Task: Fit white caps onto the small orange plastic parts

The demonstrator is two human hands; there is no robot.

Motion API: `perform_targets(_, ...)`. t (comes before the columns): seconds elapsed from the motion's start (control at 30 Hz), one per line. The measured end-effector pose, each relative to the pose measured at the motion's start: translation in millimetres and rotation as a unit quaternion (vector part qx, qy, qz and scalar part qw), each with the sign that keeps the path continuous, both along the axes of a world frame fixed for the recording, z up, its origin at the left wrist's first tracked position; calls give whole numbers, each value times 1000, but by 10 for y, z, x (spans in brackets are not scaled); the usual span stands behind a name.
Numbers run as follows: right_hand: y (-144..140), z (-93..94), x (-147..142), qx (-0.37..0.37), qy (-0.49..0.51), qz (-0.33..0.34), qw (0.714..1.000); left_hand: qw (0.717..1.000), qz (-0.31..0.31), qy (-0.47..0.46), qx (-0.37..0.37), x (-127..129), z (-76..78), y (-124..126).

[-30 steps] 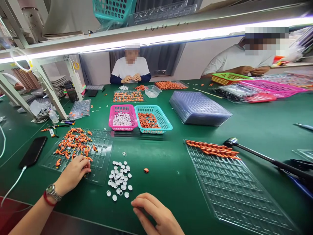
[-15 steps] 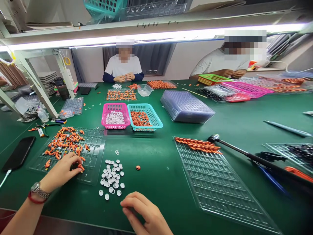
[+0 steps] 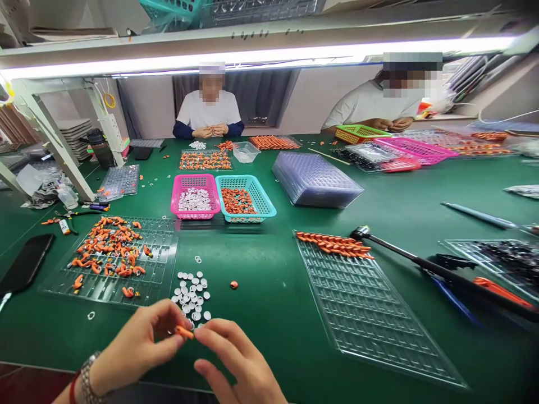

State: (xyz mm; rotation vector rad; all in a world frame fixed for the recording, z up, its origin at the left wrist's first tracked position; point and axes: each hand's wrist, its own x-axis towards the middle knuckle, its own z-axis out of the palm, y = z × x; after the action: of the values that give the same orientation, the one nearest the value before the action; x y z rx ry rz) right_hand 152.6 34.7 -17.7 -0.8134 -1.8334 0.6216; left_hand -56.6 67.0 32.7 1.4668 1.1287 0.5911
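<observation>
My left hand (image 3: pixel 135 348) and my right hand (image 3: pixel 236 359) meet near the table's front edge, pinching one small orange part (image 3: pixel 185 332) between their fingertips. Just beyond them lies a cluster of small white caps (image 3: pixel 191 292) on the green table. To the left sits a clear tray (image 3: pixel 160 264) with a heap of orange parts (image 3: pixel 109 247). A larger clear tray (image 3: pixel 370 314) on the right holds a row of orange parts (image 3: pixel 334 245) along its far edge.
A pink basket (image 3: pixel 174 205) of white caps and a teal basket (image 3: pixel 265 205) of orange parts stand mid-table. A stack of clear trays (image 3: pixel 314 179), a black phone (image 3: pixel 25 266), a black rod (image 3: pixel 442 272) and two seated people opposite are also there.
My left hand left the heap on the left tray with an orange part and came to the front. My right hand rose to meet it. The camera shifted slightly right.
</observation>
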Motion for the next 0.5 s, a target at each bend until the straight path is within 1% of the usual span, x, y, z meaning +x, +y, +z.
perform_targets(0.07,-18,14,6,11,-19,3,1000,992,-4,-90,-84,183,-92,-106)
perform_targets(0.13,-41,20,45,-22,0,-2,1000,979,11,-152,-134,284,-175,-177)
perform_targets(0.2,-70,22,100,-76,37,-15,996,964,49,-200,-170,329,-241,-233)
perform_targets(0.27,-103,21,146,-116,64,-23,991,950,103,-225,-193,354,-288,-293)
perform_targets(0.33,-135,15,166,-126,75,-29,989,946,149,-220,-184,384,-314,-356)
perform_targets(0.5,-182,0,119,-87,69,-51,993,964,194,-156,-88,476,-330,-486)
